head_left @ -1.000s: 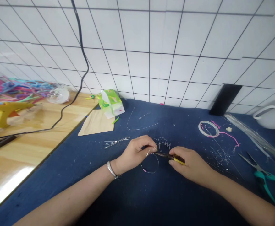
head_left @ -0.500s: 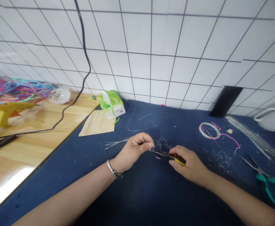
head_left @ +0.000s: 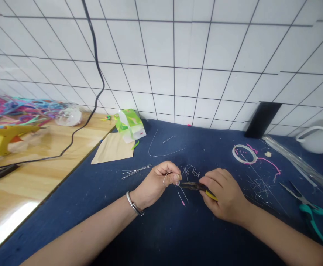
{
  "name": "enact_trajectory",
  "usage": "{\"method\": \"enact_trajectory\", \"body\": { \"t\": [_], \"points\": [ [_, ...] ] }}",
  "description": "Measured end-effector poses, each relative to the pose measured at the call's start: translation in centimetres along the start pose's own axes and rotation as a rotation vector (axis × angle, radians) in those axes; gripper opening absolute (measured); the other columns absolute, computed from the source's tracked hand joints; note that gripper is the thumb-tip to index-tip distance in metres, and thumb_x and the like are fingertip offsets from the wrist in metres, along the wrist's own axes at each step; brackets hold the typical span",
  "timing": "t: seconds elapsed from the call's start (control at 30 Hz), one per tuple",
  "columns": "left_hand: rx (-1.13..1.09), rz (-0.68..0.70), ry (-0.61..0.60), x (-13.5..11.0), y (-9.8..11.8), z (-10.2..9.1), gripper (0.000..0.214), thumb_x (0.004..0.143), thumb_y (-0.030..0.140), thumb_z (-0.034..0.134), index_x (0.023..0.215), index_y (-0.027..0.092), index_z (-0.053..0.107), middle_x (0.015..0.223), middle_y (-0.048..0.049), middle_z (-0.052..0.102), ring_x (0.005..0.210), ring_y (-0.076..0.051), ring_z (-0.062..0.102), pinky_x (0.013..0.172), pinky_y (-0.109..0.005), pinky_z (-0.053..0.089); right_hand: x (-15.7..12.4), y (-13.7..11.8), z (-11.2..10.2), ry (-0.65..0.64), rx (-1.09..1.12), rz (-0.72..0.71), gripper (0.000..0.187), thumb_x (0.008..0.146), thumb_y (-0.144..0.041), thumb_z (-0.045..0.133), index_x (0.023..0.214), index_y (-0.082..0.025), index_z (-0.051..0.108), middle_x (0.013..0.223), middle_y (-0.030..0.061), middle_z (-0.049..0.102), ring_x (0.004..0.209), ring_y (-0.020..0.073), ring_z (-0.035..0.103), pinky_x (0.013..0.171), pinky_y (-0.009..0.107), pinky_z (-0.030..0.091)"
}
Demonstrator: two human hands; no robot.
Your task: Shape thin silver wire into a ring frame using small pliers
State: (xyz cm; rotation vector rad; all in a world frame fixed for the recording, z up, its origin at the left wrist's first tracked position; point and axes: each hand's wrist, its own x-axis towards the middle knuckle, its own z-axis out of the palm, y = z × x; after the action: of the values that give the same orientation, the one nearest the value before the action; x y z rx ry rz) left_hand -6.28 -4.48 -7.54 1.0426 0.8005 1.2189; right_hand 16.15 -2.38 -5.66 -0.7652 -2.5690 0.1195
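Between the thumb and fingertips of my left hand (head_left: 161,181) is pinched a thin silvery wire (head_left: 164,180), bent into a loop. Its loose ends hang below the fingers, and a small pink piece (head_left: 183,203) sits at the tip of one. My right hand (head_left: 223,194) is wrapped round the yellow handle of dark-jawed pliers (head_left: 193,186). Their tips point left and lie right beside the wire at my left fingertips; whether they touch it I cannot make out. Curly wire (head_left: 191,171) lies just behind the pliers on the blue cloth.
Straight wire pieces (head_left: 136,171) lie left of my left hand. A white ring dish (head_left: 234,157) with pink bits, wire scraps (head_left: 259,187) and teal-handled pliers (head_left: 313,208) lie to the right. A tissue pack (head_left: 129,123), a glue gun (head_left: 3,138) and a black cable (head_left: 97,99) are on the left.
The pink-tipped wire end has swung down and now hangs below my left fingers. My right hand has closed more fully round the pliers. The view has shifted slightly.
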Motion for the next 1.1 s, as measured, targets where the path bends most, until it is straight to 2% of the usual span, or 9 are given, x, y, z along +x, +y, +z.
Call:
{"method": "enact_trajectory", "body": {
  "t": [0.5,0.73,1.0,1.1],
  "points": [
    [-0.011,0.002,-0.036,-0.08,-0.17,-0.08,0.009,0.075,0.019,0.064,0.072,0.015,0.056,0.068,0.0006,0.055,0.063,-0.009,0.048,0.06,-0.022,0.037,-0.07,-0.32,-0.14,0.025,0.004,-0.015,0.019,0.078,-0.018,0.05,0.096,-0.015,0.054,0.088,0.0079,0.055,0.079,0.0196,0.048,0.07,0.036,0.038],
    [0.012,0.021,-0.046,-0.12,-0.11,-0.11,0.008,0.076,0.017,0.062,0.072,0.015,0.056,0.069,0.0006,0.056,0.063,-0.009,0.049,0.061,-0.023,0.038,-0.25,-0.11,-0.26,0.069,-0.08,-0.086,0.021,0.078,-0.019,0.051,0.098,-0.017,0.054,0.088,0.0075,0.056,0.08,0.0204,0.05,0.069,0.037,0.038],
    [0.026,0.028,-0.056,-0.09,-0.06,-0.1,0.01,0.076,0.018,0.063,0.071,0.014,0.055,0.067,0.0005,0.055,0.062,-0.009,0.048,0.061,-0.024,0.038,-0.54,0.15,-0.47,0.054,-0.2,-0.148,0.024,0.078,-0.021,0.051,0.102,-0.018,0.054,0.089,0.0079,0.058,0.082,0.022,0.051,0.069,0.037,0.039],
    [0.057,0.037,-0.024,0.13,0.14,-0.42,0.011,0.076,0.019,0.063,0.071,0.015,0.054,0.066,0.0009,0.054,0.061,-0.009,0.047,0.061,-0.023,0.038,-0.68,0.11,-0.54,0.054,-0.199,-0.178,0.023,0.079,-0.02,0.05,0.102,-0.02,0.055,0.088,0.007,0.058,0.082,0.0212,0.051,0.068,0.037,0.039]
  ]
}}
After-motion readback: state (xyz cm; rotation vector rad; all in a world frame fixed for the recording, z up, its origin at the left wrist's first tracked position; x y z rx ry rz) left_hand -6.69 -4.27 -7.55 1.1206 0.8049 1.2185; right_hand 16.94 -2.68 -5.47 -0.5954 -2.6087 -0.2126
